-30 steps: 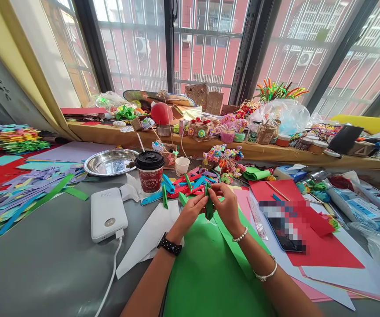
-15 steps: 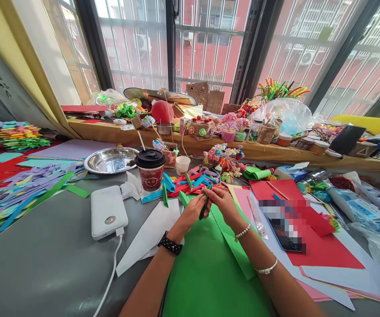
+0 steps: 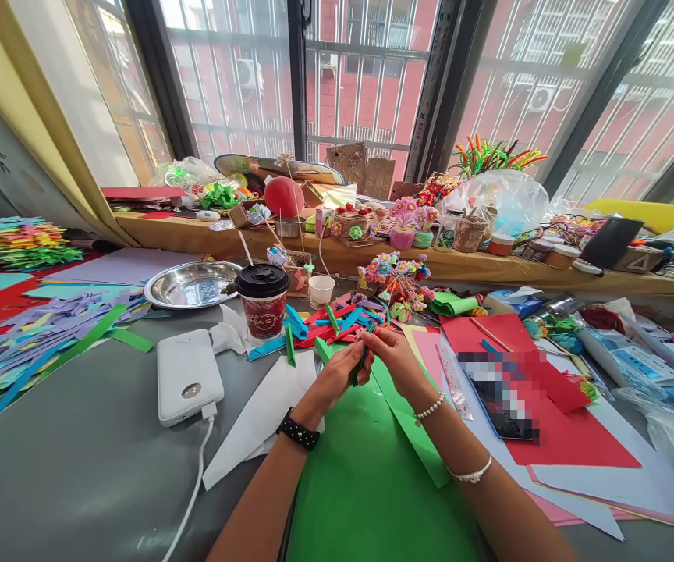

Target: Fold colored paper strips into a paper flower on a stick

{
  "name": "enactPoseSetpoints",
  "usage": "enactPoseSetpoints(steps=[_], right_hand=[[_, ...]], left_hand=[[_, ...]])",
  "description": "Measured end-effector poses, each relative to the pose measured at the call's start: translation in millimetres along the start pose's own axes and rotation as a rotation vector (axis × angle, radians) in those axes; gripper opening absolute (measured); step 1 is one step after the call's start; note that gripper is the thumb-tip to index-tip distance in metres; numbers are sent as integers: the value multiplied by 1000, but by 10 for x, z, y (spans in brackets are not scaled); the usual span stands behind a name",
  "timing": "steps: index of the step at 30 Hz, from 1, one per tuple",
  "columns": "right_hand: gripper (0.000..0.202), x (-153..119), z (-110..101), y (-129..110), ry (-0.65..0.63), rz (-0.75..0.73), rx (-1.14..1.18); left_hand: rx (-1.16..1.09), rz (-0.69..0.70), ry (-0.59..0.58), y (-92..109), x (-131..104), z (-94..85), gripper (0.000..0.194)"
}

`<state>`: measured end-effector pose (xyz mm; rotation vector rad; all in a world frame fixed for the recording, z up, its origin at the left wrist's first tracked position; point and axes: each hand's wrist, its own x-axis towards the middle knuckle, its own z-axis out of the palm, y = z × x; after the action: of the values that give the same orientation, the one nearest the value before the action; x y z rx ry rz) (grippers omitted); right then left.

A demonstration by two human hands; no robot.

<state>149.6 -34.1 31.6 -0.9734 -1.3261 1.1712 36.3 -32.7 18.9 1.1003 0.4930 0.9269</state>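
Both of my hands meet above the top of a large green paper sheet (image 3: pixel 372 476). My left hand (image 3: pixel 340 373) is closed on a narrow green paper strip (image 3: pixel 359 367), which looks dark in the shade and is mostly covered by fingers. My right hand (image 3: pixel 394 357) pinches the upper end of the same strip. Just beyond the fingers lies a heap of folded red, blue and green paper strips (image 3: pixel 337 318). To the left of my left hand is a folded white paper (image 3: pixel 264 421), with a green folded strip (image 3: pixel 289 346) at its upper edge.
A lidded paper cup (image 3: pixel 263 306), a white power bank (image 3: pixel 189 378) with a cable, and a steel dish (image 3: pixel 190 282) stand on the left. On the right are red paper (image 3: pixel 576 437), a phone (image 3: pixel 498 406) and a clear ruler (image 3: pixel 452 381). Crafts line the ledge (image 3: pixel 220 239) behind.
My hands stay together on the green strip, with only slight finger movement. The whole view has shifted a little, so things sit slightly further left.
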Motion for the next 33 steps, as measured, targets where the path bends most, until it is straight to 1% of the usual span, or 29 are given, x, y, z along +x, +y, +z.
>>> enactPoseSetpoints(steps=[3, 8, 10, 13, 15, 18, 20, 21, 23, 25, 28, 30, 33], right_hand=[[23, 2, -45, -29, -37, -11, -21], [17, 24, -219, -107, -257, -100, -75], [17, 28, -279, -146, -313, -120, -105], [19, 26, -315, -179, -348, -95, -125], [18, 26, -305, -174, -319, -89, -125], [20, 33, -269, -144, -198, -74, -142], [21, 42, -252, -125, -100, -49, -129], [21, 46, -247, -119, -54, -40, -111], [22, 50, -244, -112, 9, -36, -72], [22, 51, -243, -106, 26, -35, -50], [22, 52, -240, -96, 37, -33, -52], [22, 55, -241, -92, 34, -31, -74], [21, 59, -257, -102, -9, -59, -113]], left_hand=[[15, -5, -40, 25, -25, -3, 28], [-12, -95, -159, 61, -64, -12, 30], [-28, -116, -196, 57, -67, -24, 31], [-26, -131, -239, 38, -61, -49, 32], [12, -125, -229, 30, -56, -60, 33], [136, -65, -168, 37, -47, -59, 34], [227, 2, -113, 44, -36, -51, 30], [262, 37, -72, 46, -28, -47, 28], [307, 103, 46, 42, -10, -44, 32], [324, 163, 182, 34, 5, -51, 36], [321, 231, 328, 29, 10, -75, 32], [330, 248, 372, 35, 4, -90, 28], [351, 249, 395, 50, -7, -107, 24]])
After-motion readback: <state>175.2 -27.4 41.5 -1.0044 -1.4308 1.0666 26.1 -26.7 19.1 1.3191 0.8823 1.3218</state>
